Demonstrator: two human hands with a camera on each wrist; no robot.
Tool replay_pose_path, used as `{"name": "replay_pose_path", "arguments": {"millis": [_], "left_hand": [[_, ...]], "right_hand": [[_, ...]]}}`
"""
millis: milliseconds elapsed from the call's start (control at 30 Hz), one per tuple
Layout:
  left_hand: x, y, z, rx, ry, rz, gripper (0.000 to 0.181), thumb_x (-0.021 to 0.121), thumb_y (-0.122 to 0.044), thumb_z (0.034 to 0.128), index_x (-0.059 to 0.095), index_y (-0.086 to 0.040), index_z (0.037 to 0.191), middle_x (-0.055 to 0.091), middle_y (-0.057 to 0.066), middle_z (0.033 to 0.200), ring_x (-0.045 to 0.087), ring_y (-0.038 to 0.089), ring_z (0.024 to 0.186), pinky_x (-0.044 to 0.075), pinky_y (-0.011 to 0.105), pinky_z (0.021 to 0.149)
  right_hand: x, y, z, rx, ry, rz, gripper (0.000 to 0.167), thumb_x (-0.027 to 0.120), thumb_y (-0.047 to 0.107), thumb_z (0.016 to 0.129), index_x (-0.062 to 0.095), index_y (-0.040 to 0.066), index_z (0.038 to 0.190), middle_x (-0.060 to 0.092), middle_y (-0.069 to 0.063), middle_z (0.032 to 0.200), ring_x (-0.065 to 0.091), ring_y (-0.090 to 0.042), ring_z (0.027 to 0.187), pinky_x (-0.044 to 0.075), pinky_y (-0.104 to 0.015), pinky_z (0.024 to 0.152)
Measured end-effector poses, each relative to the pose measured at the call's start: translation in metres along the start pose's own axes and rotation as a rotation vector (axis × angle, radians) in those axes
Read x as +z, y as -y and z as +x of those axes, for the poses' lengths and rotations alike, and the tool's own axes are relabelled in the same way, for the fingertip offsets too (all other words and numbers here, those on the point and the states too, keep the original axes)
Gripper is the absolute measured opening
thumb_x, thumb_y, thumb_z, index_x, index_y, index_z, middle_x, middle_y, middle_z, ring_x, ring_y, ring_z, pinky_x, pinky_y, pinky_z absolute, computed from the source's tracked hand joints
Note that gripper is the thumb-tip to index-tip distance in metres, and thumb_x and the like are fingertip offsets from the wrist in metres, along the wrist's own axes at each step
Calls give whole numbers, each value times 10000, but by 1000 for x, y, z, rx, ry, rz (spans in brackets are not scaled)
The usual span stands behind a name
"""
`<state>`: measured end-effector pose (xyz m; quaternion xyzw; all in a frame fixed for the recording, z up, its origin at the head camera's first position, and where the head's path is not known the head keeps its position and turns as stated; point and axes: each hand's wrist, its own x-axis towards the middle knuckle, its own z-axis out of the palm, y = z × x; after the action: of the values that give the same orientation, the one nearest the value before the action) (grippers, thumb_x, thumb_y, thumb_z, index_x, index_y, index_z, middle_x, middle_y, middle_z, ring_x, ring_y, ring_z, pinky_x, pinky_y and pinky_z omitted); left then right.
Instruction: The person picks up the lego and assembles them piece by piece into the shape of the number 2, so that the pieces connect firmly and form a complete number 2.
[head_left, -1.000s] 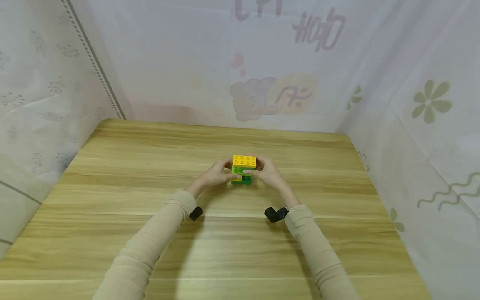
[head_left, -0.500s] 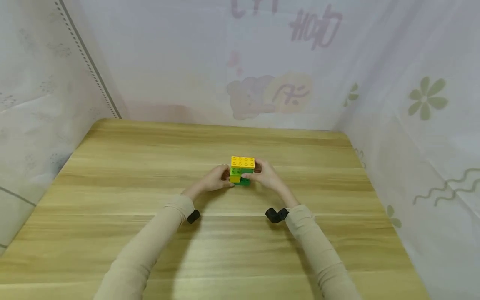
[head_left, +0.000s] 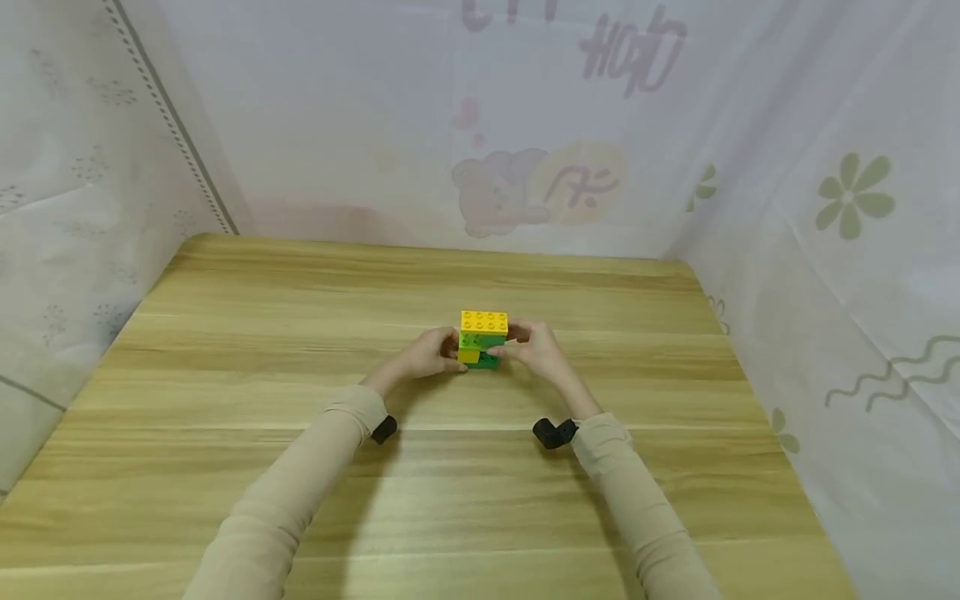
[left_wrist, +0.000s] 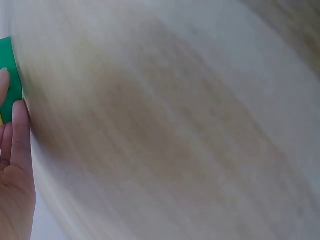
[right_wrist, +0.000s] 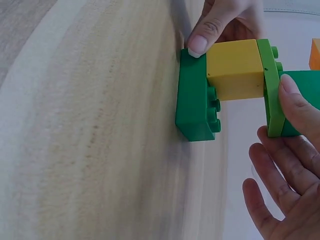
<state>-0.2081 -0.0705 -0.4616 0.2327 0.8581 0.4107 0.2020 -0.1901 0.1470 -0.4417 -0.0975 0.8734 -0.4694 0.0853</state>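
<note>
A stack of toy building bricks stands on the table between both hands. Its base is a dark green brick (right_wrist: 192, 100), with a short yellow brick (right_wrist: 235, 62) on its left part. Above that come a thin light green brick (right_wrist: 270, 85) and another dark green brick (right_wrist: 307, 80). A long yellow brick (head_left: 484, 322) with studs tops the stack. My left hand (head_left: 427, 354) pinches the base brick low at its left end, thumb in front. My right hand (head_left: 542, 350) grips the upper right side, thumb across the light green and upper dark green bricks; its lower fingers are spread.
The wood-grain table (head_left: 300, 300) extends around the stack. Patterned cloth (head_left: 360, 125) hangs behind it and on both sides. Black camera mounts (head_left: 553, 433) stick out at the sleeve cuffs, above the table.
My left thumb has moved down and left, off the front of the short yellow brick, to the base brick's left end. My right hand keeps its hold. The head view has shifted slightly.
</note>
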Motion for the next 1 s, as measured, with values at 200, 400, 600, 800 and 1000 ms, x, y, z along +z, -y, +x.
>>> {"name": "replay_pose_path", "arguments": {"millis": [200,400,600,800,1000], "left_hand": [[-3,1,0,-16,5,-22,318,677,-92,814,507,32,1052,587,133,966,519,175,850,458,261,782],[-3,5,3,-18,11,-41,331,674,-118,822,509,28,1068,599,133,968,526,166,844,454,241,756],[-4,6,5,-29,9,-46,337,670,-129,827,508,30,1076,591,142,992,534,186,871,463,280,794],[-6,2,4,-57,19,-42,347,659,-137,837,507,29,1100,583,150,1033,533,206,917,458,317,859],[-6,2,5,-71,26,-53,331,640,-136,851,514,32,1107,579,142,1032,525,189,910,456,279,837]], "right_hand": [[-1,2,5,2,8,-28,396,726,269,774,633,133,1134,668,-64,1066,591,-207,978,463,-403,898],[-2,3,8,11,14,-28,399,717,261,784,620,112,1140,658,-80,1084,592,-218,965,487,-375,849],[-4,7,9,14,12,-56,431,712,284,785,608,94,1157,652,-93,1095,600,-225,960,499,-359,833],[-7,8,14,54,47,-25,446,699,289,793,594,87,1176,637,-97,1126,597,-240,986,499,-380,858],[-7,9,18,83,55,-14,447,689,298,803,589,78,1178,636,-91,1117,588,-236,997,490,-373,874]]}}
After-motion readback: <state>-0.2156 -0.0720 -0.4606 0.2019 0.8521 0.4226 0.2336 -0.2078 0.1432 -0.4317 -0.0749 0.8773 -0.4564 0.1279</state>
